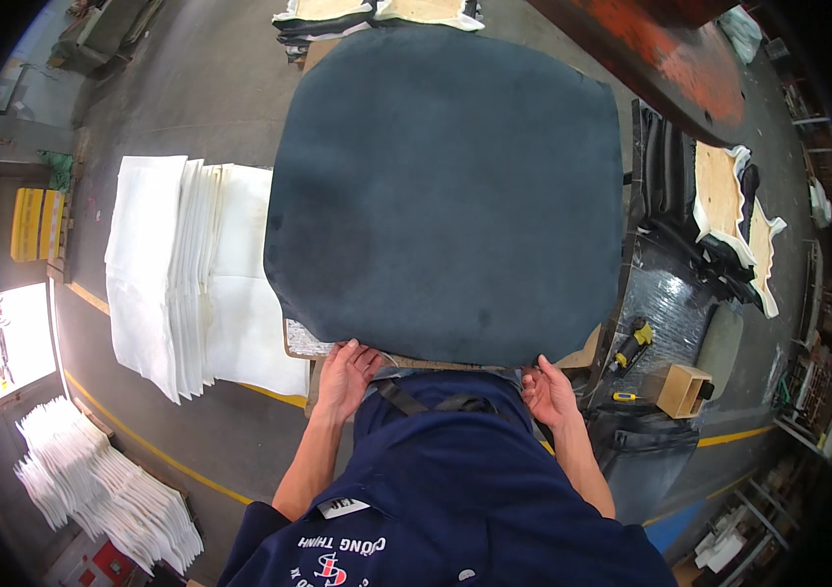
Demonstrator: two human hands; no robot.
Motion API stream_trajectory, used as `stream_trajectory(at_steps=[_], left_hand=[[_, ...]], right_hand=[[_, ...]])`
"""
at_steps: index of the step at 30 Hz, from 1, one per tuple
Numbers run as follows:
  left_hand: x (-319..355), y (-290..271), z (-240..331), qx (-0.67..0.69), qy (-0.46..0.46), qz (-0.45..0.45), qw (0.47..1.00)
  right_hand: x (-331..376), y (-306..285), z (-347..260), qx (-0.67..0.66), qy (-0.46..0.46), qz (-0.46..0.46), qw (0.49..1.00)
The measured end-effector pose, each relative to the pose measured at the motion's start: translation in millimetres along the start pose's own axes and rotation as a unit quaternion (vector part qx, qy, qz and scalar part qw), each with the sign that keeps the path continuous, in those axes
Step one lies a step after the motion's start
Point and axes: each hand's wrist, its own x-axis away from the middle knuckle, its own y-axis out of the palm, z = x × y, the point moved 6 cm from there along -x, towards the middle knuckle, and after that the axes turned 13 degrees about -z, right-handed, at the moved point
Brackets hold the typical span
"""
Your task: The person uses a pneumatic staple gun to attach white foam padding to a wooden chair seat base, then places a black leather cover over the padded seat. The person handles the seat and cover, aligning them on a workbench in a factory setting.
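Observation:
A large dark blue-grey piece of fabric (pixel 445 196) with rounded corners lies spread in front of me, over a work surface that it mostly hides. My left hand (pixel 346 380) holds its near edge left of centre, the thumb against the rim and the fingers curled below. At the right part of the same edge, my right hand (pixel 550 393) pinches the fabric between thumb and fingers. A darker patch shows on the left side of the cloth. Under its lower left corner a bit of whitish, shiny material (pixel 306 338) peeks out.
White sheets (pixel 157 264) are stacked at the left, with another white pile (pixel 108 479) lower left. On the right, a plastic-covered surface (pixel 666 284) bears a yellow-black power tool (pixel 634 344), a small wooden box (pixel 682 391) and black-covered wooden panels (pixel 719 191). An orange-red machine part (pixel 651 59) overhangs the upper right.

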Motion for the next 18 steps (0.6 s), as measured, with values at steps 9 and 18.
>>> stream_trajectory(at_steps=[9, 18], left_hand=[[2.0, 7.1, 6.6, -0.009, 0.016, 0.018, 1.0], [-9.3, -5.0, 235.4, -0.555, 0.351, 0.214, 0.723]], right_hand=[[-2.4, -19.1, -6.1, 0.053, -0.019, 0.024, 0.998], [40.3, -38.6, -210.1, 0.652, -0.423, 0.326, 0.539]])
